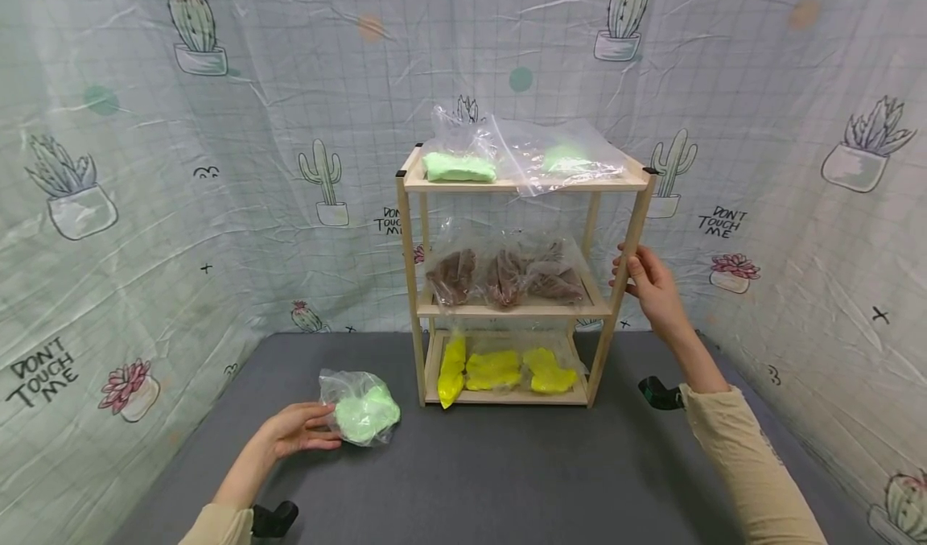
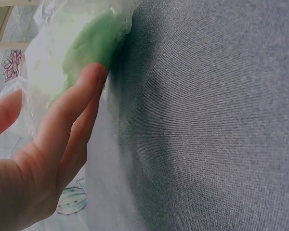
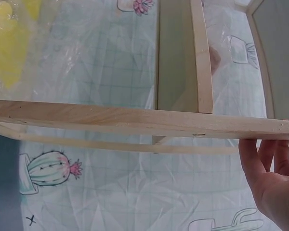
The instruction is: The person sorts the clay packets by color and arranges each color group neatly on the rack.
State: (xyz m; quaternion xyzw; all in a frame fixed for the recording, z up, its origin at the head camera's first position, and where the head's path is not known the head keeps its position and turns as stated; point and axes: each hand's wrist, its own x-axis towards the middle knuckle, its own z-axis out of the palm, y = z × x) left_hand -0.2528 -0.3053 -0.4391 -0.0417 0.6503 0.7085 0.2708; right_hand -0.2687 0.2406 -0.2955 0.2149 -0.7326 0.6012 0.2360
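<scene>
A clear plastic bag with a light green soft lump [image 1: 367, 413] lies on the dark grey table, left of the wooden shelf. My left hand [image 1: 297, 430] touches its left side; in the left wrist view the fingers [image 2: 62, 113] are nearly straight against the bag and the thumb stands apart. With my right hand [image 1: 657, 291] I hold the right front post of the three-tier wooden shelf [image 1: 507, 311], thumb in front and fingertips showing past the post. In the right wrist view the fingers [image 3: 253, 161] go behind the post.
Two bags with light green lumps [image 1: 459, 167] sit on the top tier, one overhanging its front edge. Brown bagged pieces [image 1: 504, 278] fill the middle tier. Yellow bagged pieces [image 1: 494, 369] lie on the bottom tier. A cactus-print curtain [image 1: 326, 70] surrounds the table [image 1: 463, 481].
</scene>
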